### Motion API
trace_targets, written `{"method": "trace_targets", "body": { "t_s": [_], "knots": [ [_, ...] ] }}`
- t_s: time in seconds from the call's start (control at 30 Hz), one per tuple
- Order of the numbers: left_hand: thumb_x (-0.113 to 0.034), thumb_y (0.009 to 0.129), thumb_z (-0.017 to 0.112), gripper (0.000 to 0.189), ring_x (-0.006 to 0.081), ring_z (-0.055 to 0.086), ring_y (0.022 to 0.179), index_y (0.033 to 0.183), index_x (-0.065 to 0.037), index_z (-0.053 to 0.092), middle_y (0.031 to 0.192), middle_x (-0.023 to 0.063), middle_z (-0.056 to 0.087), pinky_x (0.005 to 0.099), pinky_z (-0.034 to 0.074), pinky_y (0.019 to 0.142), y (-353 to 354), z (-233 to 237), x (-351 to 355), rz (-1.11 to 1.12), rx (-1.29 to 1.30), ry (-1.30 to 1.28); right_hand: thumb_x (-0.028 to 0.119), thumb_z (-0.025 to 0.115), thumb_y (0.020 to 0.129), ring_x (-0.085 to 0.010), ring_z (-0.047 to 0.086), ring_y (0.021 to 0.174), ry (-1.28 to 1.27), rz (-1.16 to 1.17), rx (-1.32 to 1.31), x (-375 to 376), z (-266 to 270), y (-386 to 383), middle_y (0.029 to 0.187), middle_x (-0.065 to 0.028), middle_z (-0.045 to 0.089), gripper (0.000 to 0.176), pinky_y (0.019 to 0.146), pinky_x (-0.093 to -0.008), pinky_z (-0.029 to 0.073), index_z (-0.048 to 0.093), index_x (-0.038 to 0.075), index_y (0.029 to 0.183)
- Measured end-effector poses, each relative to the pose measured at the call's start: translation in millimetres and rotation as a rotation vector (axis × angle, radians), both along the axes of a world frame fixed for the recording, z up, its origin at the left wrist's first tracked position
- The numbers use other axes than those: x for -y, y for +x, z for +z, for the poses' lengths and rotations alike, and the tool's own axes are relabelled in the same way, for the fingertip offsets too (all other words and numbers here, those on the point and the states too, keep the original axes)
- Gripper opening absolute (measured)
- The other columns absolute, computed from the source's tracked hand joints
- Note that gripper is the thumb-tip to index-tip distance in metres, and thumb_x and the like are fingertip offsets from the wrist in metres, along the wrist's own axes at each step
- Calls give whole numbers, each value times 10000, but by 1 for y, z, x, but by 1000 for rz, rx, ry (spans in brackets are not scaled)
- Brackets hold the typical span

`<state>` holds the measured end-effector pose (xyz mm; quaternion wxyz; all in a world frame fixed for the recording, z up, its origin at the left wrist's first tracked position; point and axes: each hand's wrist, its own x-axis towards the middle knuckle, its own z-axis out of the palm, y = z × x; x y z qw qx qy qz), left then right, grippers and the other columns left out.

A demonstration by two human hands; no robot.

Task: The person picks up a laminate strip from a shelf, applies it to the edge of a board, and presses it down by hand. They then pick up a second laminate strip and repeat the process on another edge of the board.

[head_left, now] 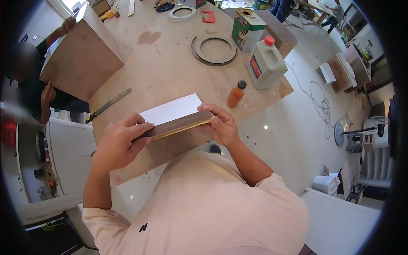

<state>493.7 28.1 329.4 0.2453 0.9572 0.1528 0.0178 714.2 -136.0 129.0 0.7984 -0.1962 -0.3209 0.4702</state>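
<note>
A short board with a white face (172, 107), a dark brown wood-look long side and a thin gold-coloured lower edge is held up in front of my chest, over the near edge of the workbench (165, 76). At its left end, my left hand (121, 142) grips it between thumb and fingers. My right hand (221, 125) pinches the other end, thumb toward me. Beyond the right hand stands a small bottle of orange liquid (236, 95) with a black cap. To the left of the board lies a flat file (109, 105) with a black and yellow handle.
Rolls of edge banding (215, 50), a red clamp (208, 17), a green and white can (247, 30) and a pale jug (267, 63) sit farther back. At left, another person's hand (48, 93) is by a wooden box (83, 57). Cable (323, 104) lies on the floor.
</note>
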Motion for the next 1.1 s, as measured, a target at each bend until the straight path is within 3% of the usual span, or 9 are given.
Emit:
{"method": "trace_targets", "body": {
  "t_s": [0.77, 1.1],
  "knots": [
    [-95, 868, 704, 238, 318, 631, 902, 1102, -54, 711, 1027, 110, 634, 422, 500, 756, -2, -7, -3, -12, -51, -21, 136, 538, 1045, -244, 631, 1173, 15, -31, -26, -1, -2, -2, 1388, -163, 507, 358, 933, -393, 614, 521, -40, 1355],
    [-69, 845, 715, 289, 322, 630, 844, 1132, -39, 705, 1015, 120, 628, 398, 511, 725, -1, -11, -11, -64, -27, -8, 163, 554, 1041, -272, 628, 1180, 5, -44, -13, -3, -2, -2, 1386, -173, 508, 363, 935, -422, 610, 524, -22, 1352]
  ]
}}
